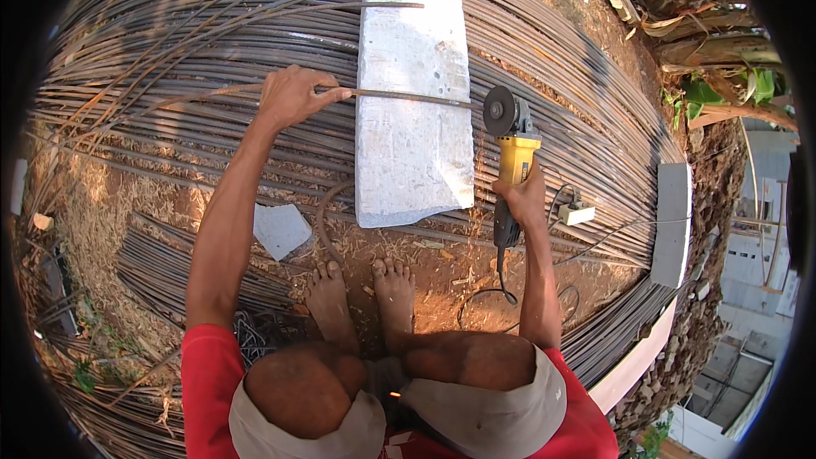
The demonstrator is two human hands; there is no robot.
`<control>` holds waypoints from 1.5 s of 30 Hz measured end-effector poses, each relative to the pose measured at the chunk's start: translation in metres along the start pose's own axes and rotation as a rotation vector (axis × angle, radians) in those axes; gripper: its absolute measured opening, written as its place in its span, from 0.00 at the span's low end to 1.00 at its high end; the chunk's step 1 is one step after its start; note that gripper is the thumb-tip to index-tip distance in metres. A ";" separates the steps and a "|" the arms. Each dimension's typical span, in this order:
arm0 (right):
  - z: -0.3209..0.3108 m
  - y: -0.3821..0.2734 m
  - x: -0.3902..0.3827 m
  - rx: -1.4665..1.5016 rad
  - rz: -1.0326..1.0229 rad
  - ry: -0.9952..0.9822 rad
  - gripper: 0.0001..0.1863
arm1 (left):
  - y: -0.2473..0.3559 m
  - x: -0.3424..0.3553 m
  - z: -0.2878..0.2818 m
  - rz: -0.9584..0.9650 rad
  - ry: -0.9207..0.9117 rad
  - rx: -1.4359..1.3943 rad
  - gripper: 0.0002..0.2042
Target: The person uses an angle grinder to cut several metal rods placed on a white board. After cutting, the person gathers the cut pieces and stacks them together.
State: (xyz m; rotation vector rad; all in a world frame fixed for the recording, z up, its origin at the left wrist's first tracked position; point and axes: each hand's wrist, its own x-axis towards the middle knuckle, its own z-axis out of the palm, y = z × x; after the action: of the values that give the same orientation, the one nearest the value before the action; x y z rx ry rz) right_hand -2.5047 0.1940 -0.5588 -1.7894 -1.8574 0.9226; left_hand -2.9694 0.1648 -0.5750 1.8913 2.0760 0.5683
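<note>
My left hand is closed round a thin steel rebar, left of a pale concrete slab. The rod lies across the slab, and its right end sticks out a little past the slab's edge. In my right hand is a yellow and black angle grinder, gripped by its body. Its dark cutting disc stands by the rod's right end; whether they touch I cannot tell. A few orange specks show below the disc. A black cord hangs from the grinder's rear.
Long steel bars lie under and around the slab. A small white socket block sits on them, right of my hand. A broken grey piece lies near my bare feet. At the right a pale block crosses the bars.
</note>
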 end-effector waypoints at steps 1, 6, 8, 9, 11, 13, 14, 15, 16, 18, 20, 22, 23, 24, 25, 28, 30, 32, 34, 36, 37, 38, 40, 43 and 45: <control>0.000 0.000 -0.002 0.005 -0.013 -0.004 0.35 | 0.000 0.000 0.000 -0.014 -0.018 -0.002 0.30; 0.002 0.005 -0.007 0.089 -0.093 -0.003 0.35 | 0.006 -0.001 -0.005 -0.036 -0.060 -0.021 0.31; 0.004 0.010 -0.003 0.114 -0.094 0.006 0.35 | 0.004 0.002 -0.004 -0.050 -0.057 0.010 0.30; 0.005 0.010 0.003 0.103 -0.083 0.007 0.35 | 0.003 0.003 -0.003 -0.057 -0.056 0.026 0.30; 0.008 0.004 0.012 0.065 -0.153 0.026 0.31 | 0.000 0.001 -0.002 -0.014 -0.038 0.067 0.29; 0.009 0.000 0.012 0.034 -0.152 0.046 0.31 | -0.002 0.000 -0.002 0.011 -0.033 0.067 0.29; 0.007 0.001 0.013 0.014 -0.151 0.056 0.30 | 0.000 0.001 -0.001 0.014 -0.037 0.042 0.29; 0.006 0.007 0.014 0.045 -0.184 0.045 0.30 | 0.001 0.001 -0.001 0.017 -0.041 0.017 0.29; 0.004 0.011 0.013 0.047 -0.156 0.028 0.31 | 0.002 0.003 -0.001 0.003 -0.042 0.014 0.29; 0.002 0.010 0.006 0.051 -0.092 -0.014 0.34 | 0.000 0.002 0.001 -0.031 -0.053 0.011 0.29; 0.001 0.008 -0.003 0.051 -0.113 -0.021 0.33 | -0.001 -0.001 0.002 -0.013 -0.024 0.018 0.29; 0.001 0.007 -0.008 0.062 -0.114 -0.026 0.33 | -0.001 0.000 0.001 -0.019 -0.030 0.006 0.29; 0.002 0.007 -0.010 0.073 -0.104 -0.030 0.33 | 0.000 0.001 0.000 -0.035 -0.053 -0.011 0.29; 0.003 0.008 -0.011 0.085 -0.095 -0.035 0.33 | 0.001 0.001 -0.001 -0.052 -0.075 -0.026 0.29; 0.004 0.008 -0.009 0.095 -0.102 -0.023 0.33 | 0.002 0.002 -0.002 -0.049 -0.067 -0.013 0.29; 0.008 0.007 0.001 0.128 -0.134 0.003 0.32 | 0.003 0.002 -0.002 -0.059 -0.077 0.017 0.29; 0.010 0.009 0.011 0.155 -0.186 0.019 0.28 | 0.006 0.004 -0.005 -0.087 -0.112 0.023 0.29; 0.010 0.009 0.012 0.122 -0.165 0.031 0.27 | 0.004 0.002 -0.002 -0.006 -0.050 0.003 0.29; 0.011 0.008 0.007 0.137 -0.133 0.010 0.28 | -0.001 0.001 -0.002 0.018 -0.024 0.012 0.29; 0.008 0.012 0.001 0.119 -0.130 0.003 0.30 | 0.000 0.002 -0.001 0.003 -0.043 0.036 0.29; 0.007 0.014 -0.001 0.105 -0.107 -0.005 0.31 | 0.000 0.001 0.000 0.011 -0.033 0.040 0.29; 0.006 0.013 -0.003 0.093 -0.087 -0.010 0.33 | -0.001 0.001 0.001 0.023 -0.019 0.046 0.29; 0.008 0.012 -0.002 0.096 -0.117 0.021 0.29 | -0.002 0.001 0.001 0.028 -0.003 0.054 0.28; 0.010 0.002 -0.002 0.088 -0.091 0.045 0.26 | 0.000 0.000 0.003 0.001 -0.015 0.041 0.29; 0.011 -0.008 0.000 0.075 -0.066 0.057 0.25 | -0.001 0.002 0.003 -0.034 -0.035 0.017 0.30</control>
State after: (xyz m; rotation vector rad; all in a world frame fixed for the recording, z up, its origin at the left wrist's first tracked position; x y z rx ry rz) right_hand -2.5182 0.1918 -0.5609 -1.6824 -1.8105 0.8957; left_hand -2.9694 0.1665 -0.5779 1.8580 2.0929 0.5083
